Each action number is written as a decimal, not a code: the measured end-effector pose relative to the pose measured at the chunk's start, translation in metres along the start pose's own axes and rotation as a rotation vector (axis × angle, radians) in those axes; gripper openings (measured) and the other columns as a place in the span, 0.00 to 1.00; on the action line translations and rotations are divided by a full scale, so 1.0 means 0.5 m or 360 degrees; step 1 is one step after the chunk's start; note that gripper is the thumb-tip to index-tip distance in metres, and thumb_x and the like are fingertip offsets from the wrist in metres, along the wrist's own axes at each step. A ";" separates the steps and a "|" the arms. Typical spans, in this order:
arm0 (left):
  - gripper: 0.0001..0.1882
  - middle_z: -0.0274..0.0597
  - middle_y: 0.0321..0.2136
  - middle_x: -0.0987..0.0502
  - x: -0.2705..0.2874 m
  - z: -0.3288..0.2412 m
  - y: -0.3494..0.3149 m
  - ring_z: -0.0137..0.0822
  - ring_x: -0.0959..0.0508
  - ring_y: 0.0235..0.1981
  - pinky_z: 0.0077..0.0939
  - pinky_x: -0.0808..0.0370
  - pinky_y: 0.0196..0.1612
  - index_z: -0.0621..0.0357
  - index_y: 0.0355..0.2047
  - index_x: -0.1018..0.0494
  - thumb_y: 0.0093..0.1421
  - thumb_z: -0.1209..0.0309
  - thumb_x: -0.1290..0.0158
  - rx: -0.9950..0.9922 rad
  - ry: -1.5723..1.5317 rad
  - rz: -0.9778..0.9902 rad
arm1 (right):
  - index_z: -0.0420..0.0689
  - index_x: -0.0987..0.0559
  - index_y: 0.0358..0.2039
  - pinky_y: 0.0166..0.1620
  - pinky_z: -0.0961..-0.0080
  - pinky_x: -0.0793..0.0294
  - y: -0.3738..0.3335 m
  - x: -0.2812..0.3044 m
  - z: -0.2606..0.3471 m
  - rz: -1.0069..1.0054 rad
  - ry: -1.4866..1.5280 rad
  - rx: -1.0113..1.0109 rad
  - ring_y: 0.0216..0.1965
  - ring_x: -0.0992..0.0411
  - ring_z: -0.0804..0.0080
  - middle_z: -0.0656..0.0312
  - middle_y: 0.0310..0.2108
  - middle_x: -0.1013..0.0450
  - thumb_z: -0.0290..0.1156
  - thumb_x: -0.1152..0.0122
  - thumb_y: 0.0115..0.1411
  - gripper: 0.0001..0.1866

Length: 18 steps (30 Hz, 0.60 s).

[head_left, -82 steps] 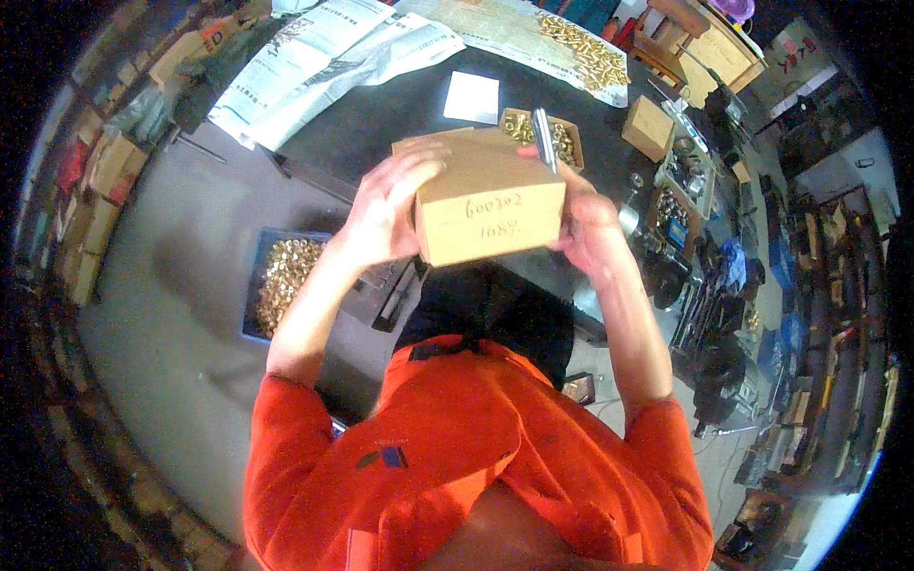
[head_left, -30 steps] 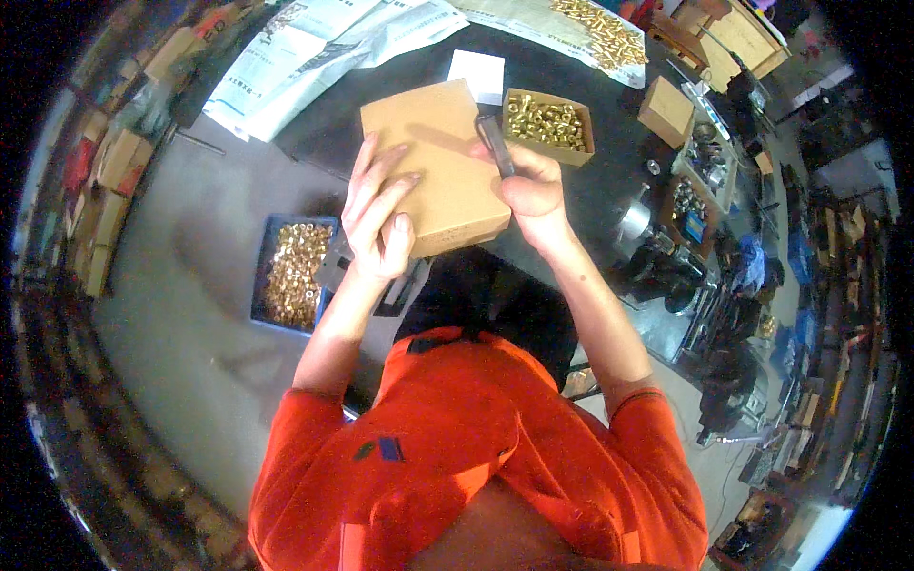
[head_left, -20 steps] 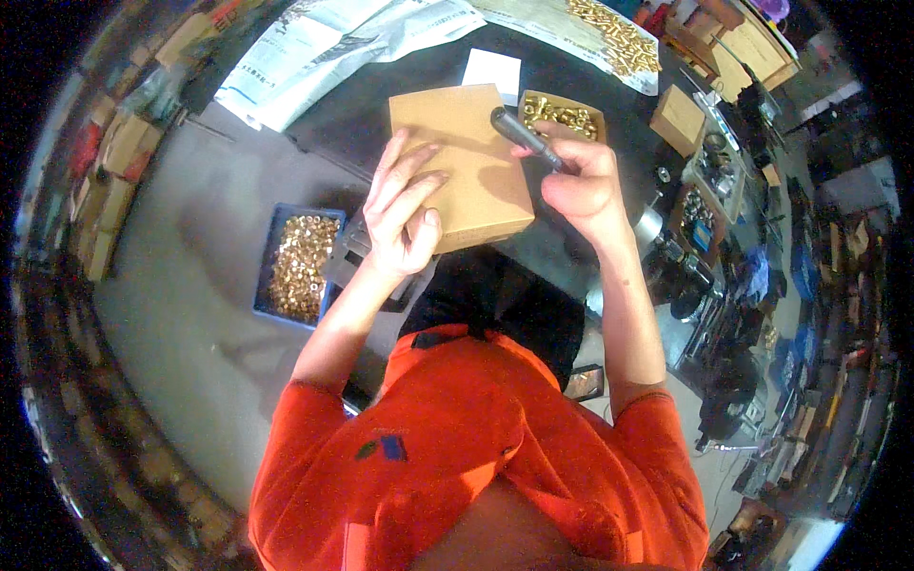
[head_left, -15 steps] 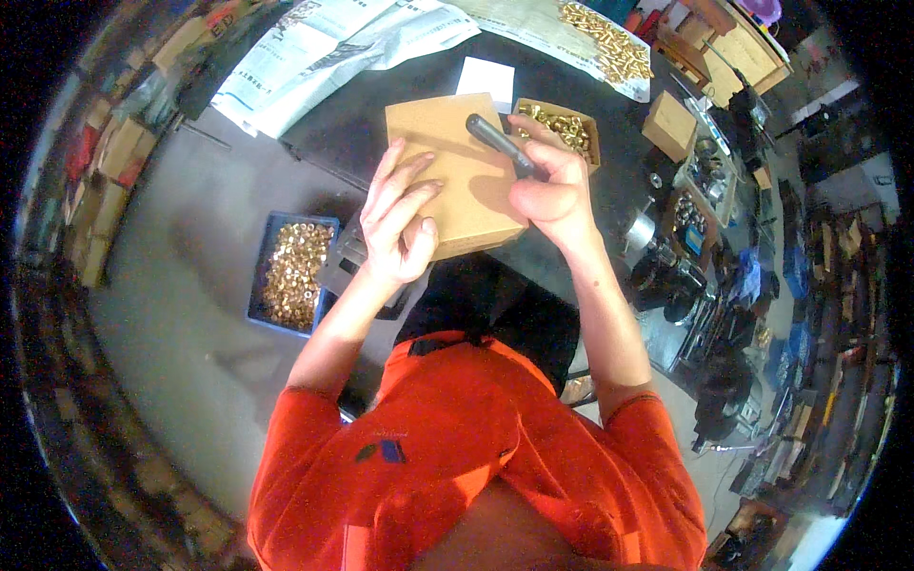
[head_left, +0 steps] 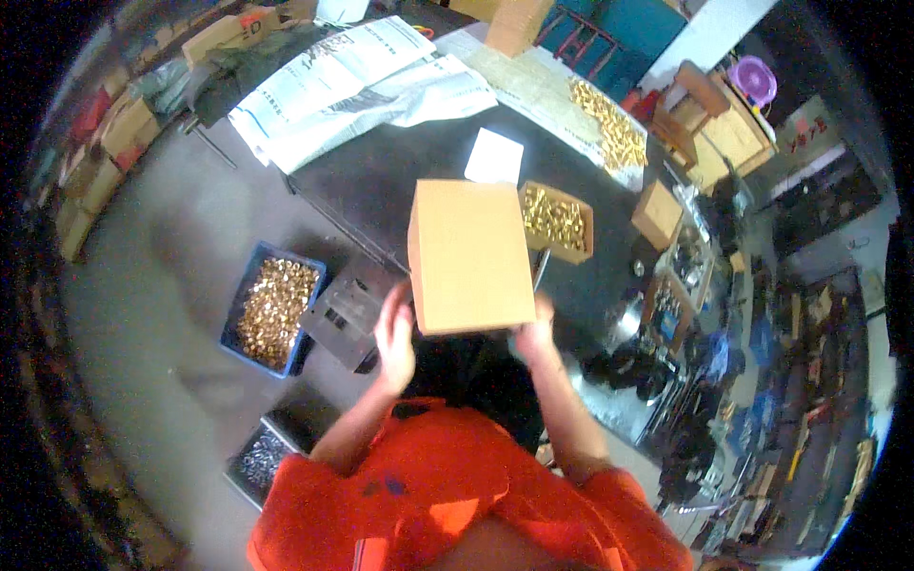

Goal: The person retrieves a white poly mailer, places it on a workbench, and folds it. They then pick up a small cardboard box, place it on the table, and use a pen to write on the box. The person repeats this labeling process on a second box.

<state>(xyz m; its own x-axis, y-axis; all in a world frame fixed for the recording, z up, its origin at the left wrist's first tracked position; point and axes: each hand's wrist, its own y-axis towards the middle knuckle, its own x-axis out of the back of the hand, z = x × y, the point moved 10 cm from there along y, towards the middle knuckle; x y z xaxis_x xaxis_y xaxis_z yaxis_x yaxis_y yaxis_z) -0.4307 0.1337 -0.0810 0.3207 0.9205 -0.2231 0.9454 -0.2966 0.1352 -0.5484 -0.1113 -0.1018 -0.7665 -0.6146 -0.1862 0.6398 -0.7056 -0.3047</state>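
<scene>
A plain brown cardboard box (head_left: 473, 255) is in front of my body, over the near edge of the dark table. My left hand (head_left: 395, 338) is at its lower left side, fingers along the side and blurred. At the lower right corner, my right hand (head_left: 535, 328) grips the box, with most of its fingers hidden behind the cardboard. A thin grey stick-like thing (head_left: 542, 269) shows just above that hand; I cannot make out whether it is the dark marker. Right behind the box are an open carton of brass-coloured parts (head_left: 555, 221) and a white sheet (head_left: 494, 156).
Newspaper (head_left: 333, 90) covers the table's far left. Small brass pieces (head_left: 611, 124) lie on paper at the far right. A blue bin of brass nuts (head_left: 276, 309) stands left, beside a grey metal block (head_left: 347, 319). Another small carton (head_left: 657, 215) and metal tools are to the right.
My hands have come down from the box's top face to its lower sides. In view, the box sits lower and is turned. The dark marker no longer shows clearly in my right hand.
</scene>
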 end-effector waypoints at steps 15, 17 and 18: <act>0.22 0.60 0.53 0.36 -0.072 0.064 -0.007 0.50 0.35 0.56 0.40 0.42 0.59 0.75 0.49 0.35 0.64 0.66 0.65 -0.0544 0.0057 -0.0493 | 0.37 0.26 0.40 0.34 0.74 0.27 -0.017 0.030 -0.083 -0.0381 0.0176 0.0113 0.32 0.27 0.72 0.62 0.33 0.26 0.35 0.51 0.58 0.16; 0.22 0.60 0.52 0.35 -0.071 0.079 -0.008 0.49 0.34 0.55 0.40 0.41 0.59 0.75 0.48 0.35 0.63 0.66 0.64 -0.0480 0.0139 -0.0488 | 0.37 0.26 0.40 0.34 0.74 0.27 -0.025 0.037 -0.091 -0.0449 0.0183 0.0098 0.32 0.27 0.72 0.61 0.33 0.26 0.35 0.51 0.58 0.16; 0.22 0.60 0.52 0.34 -0.063 0.082 -0.007 0.49 0.34 0.55 0.40 0.40 0.59 0.75 0.48 0.34 0.63 0.66 0.64 -0.0462 0.0210 -0.0484 | 0.37 0.26 0.40 0.34 0.74 0.27 -0.029 0.034 -0.097 -0.0473 0.0199 0.0085 0.32 0.27 0.71 0.61 0.33 0.26 0.35 0.51 0.58 0.16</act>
<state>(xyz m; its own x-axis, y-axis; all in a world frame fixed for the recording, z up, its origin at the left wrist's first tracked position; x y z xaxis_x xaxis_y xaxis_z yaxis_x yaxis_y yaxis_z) -0.4418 0.0954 -0.1142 0.0024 0.9850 -0.1723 0.9340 0.0593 0.3524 -0.5732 -0.0944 -0.1457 -0.9189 -0.3333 -0.2109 0.3866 -0.8670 -0.3144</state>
